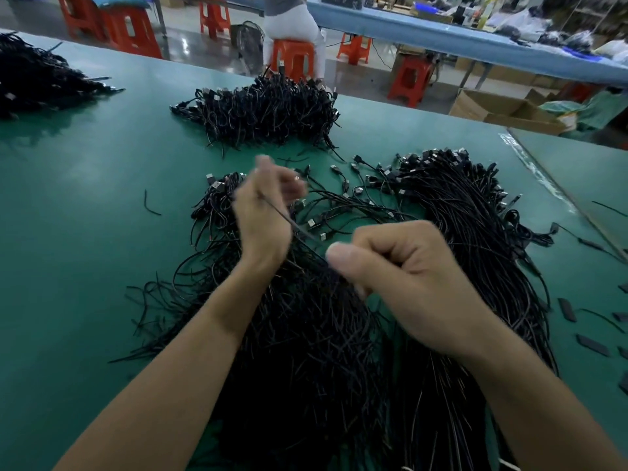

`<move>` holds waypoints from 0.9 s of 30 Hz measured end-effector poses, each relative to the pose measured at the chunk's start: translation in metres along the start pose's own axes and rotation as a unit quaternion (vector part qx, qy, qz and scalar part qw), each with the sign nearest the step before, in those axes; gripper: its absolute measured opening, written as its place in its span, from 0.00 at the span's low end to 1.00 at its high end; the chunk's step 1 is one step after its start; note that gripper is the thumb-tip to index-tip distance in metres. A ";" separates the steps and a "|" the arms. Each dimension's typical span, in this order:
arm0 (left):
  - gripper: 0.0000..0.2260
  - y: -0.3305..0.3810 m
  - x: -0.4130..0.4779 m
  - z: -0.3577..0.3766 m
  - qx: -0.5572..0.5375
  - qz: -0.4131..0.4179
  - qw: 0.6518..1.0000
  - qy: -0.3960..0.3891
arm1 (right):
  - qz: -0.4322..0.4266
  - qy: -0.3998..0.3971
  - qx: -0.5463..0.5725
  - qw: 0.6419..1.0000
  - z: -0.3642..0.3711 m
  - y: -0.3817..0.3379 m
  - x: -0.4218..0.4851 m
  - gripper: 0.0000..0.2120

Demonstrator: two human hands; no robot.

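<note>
From the head view, both arms reach out over the green worktop. One thin black cable is stretched in the air between the hands, just above a loose heap of cables. The left hand, blurred, has its fingers curled round the far end. The right hand is fisted, pinching the near end between thumb and forefinger. A tidier bundle lies just to the right of the heap, its plugs pointing away. Another pile sits farther back. Beyond the worktop a person sits on an orange stool.
</note>
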State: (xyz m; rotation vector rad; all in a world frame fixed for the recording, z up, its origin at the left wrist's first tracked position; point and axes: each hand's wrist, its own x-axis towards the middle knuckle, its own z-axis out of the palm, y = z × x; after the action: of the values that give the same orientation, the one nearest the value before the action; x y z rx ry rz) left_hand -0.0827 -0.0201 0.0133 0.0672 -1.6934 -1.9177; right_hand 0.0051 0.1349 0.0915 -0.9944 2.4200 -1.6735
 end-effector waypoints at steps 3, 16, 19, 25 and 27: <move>0.16 0.016 0.016 -0.018 -0.023 0.068 0.979 0.191 | 0.044 0.125 -0.039 0.990 -0.022 0.016 0.001 0.22; 0.13 0.034 -0.012 -0.016 0.493 0.149 0.835 -0.192 | 0.218 -0.110 -0.289 0.926 -0.023 0.040 0.005 0.42; 0.13 0.026 -0.020 -0.014 0.489 0.163 0.834 -0.198 | 0.204 -0.100 -0.261 0.938 -0.013 0.044 0.008 0.26; 0.14 0.023 -0.020 -0.026 0.300 0.084 0.909 -0.277 | 0.117 0.092 -0.158 0.976 -0.013 0.047 0.010 0.12; 0.18 0.027 -0.021 -0.033 0.238 0.038 0.926 -0.292 | 0.089 0.144 -0.144 0.975 -0.018 0.048 0.011 0.12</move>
State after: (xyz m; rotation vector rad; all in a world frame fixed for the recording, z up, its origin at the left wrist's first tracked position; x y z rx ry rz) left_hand -0.0413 -0.0409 0.0249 -0.4189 -2.4861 -1.5061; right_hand -0.0336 0.1546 0.0614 -0.5610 2.9021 -1.5294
